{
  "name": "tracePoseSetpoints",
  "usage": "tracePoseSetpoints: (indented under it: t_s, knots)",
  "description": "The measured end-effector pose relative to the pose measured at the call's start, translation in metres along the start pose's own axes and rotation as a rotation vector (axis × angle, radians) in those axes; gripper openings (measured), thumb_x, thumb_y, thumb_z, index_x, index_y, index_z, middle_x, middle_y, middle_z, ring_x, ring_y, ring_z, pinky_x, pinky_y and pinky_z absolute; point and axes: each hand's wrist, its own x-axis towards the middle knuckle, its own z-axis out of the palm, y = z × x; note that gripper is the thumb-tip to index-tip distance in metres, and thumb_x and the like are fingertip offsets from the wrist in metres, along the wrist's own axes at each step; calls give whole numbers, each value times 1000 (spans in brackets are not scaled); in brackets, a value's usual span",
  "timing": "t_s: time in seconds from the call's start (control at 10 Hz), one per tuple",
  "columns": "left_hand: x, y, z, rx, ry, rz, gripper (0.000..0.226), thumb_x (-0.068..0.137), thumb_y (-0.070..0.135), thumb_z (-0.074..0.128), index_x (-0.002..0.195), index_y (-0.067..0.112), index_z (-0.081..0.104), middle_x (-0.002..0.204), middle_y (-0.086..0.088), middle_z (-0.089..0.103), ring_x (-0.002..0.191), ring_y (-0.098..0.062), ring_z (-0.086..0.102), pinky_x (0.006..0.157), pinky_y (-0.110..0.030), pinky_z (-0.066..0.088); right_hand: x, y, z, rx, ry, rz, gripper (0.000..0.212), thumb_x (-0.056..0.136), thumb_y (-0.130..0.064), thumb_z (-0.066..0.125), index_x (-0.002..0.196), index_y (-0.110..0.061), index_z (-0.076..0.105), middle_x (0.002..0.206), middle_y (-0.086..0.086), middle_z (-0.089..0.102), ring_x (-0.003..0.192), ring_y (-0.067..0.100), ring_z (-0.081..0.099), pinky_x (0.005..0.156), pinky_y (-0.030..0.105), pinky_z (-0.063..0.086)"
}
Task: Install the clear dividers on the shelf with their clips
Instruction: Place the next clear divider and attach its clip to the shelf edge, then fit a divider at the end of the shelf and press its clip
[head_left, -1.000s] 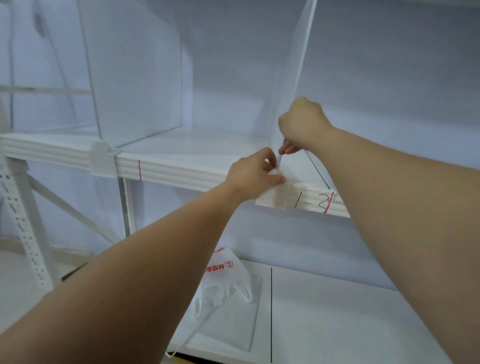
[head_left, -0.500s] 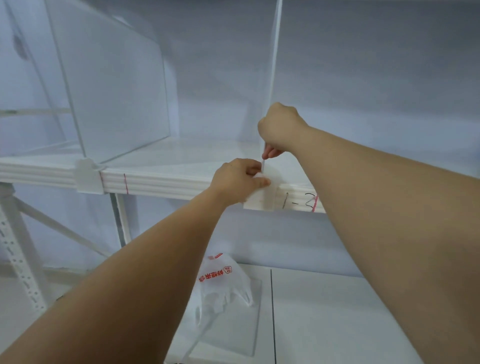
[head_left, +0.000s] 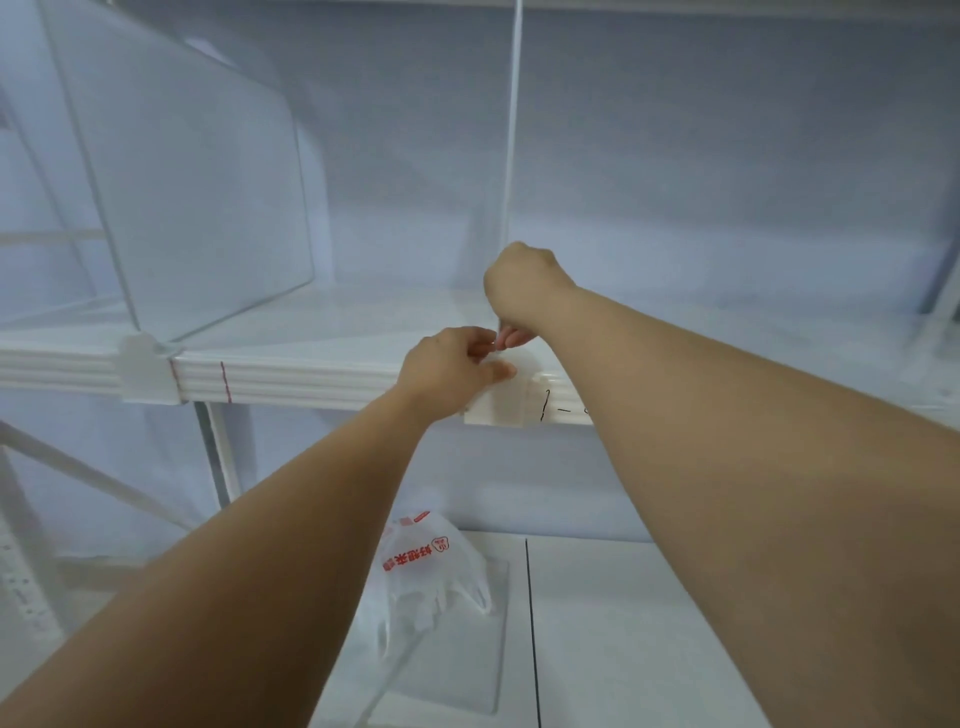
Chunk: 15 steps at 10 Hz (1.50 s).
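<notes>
The clear divider (head_left: 511, 156), standing upright toward 12 o'clock at the edge of the shelf (head_left: 311, 374), is pinched low by the right hand (head_left: 524, 291) while the left hand (head_left: 452, 366) grips its clip (head_left: 506, 402), so any tilt could unseat it.

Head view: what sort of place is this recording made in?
Likely a shop or stockroom being fitted out: a white shelf with a ribbed front edge, upright clear dividers seated in a clip, and a printed plastic bag on the level below.
</notes>
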Motion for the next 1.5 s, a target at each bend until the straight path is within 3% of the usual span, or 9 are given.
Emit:
tracePoseSetpoints:
  t_s: [0.1,0.2,0.3,0.4,0.6,0.9,1.1,1.2,1.5]
  knots:
    - [-3,-1,2,53,35,38,8,89,33,58,85,27,56,71,13,57,86,-23,57,58,-21,34,-15,10,10,42,-23,35,24,96,-10,36,78,-3,49,84,16,55,38,19,56,66,31,56]
    - [-9,0,6,69,64,60,14,91,29,53,93,19,63,73,6,56,85,-27,58,62,-26,32,-29,27,14,-127,-78,-1,20,95,-14,42,86,-3,57,80,20,67,54,29,64,66,37,60]
    - [-13,5,7,33,57,41,19,90,35,56,100,21,64,74,5,58,80,-23,53,62,-27,35,-40,36,2,-169,-118,-35,24,94,-16,44,112,-9,59,91,18,69,76,28,72,77,37,59]
    - [-16,14,10,46,97,-27,41,90,34,57,128,21,54,113,-1,68,105,-25,60,81,-29,45,-46,43,-10,-250,-177,-45,31,90,-7,41,114,-9,61,95,16,71,82,28,72,81,36,58]
    - [-44,52,24,129,422,-6,45,88,14,49,133,14,43,129,-7,54,119,-28,46,86,-38,43,-58,50,-26,-395,-252,-63,39,86,3,34,115,-2,60,106,18,61,81,31,63,74,35,57]
    - [-40,99,44,-49,78,98,28,88,9,48,112,16,61,115,-5,65,99,-24,61,72,-29,44,-73,83,-69,-613,-209,-70,25,89,-9,41,109,-9,56,109,12,59,87,27,52,69,30,41]
    - [-30,110,70,498,-169,150,39,90,11,48,128,16,53,126,-8,56,114,-27,55,84,-36,49,-86,125,-91,-756,-193,45,48,88,-8,42,136,-15,47,134,11,50,122,30,47,99,38,43]
    - [-31,116,80,766,-60,190,31,89,8,49,118,16,56,115,-7,55,110,-27,52,71,-34,39,-91,142,-95,-805,-148,57,49,87,-2,41,134,-16,48,132,11,50,122,31,47,96,39,38]
    - [-33,124,95,902,-12,290,18,90,4,49,105,8,59,118,-9,48,89,-28,57,65,-32,32,-94,155,-104,-867,5,3,34,85,5,47,117,-5,55,117,14,58,106,32,58,73,29,38]
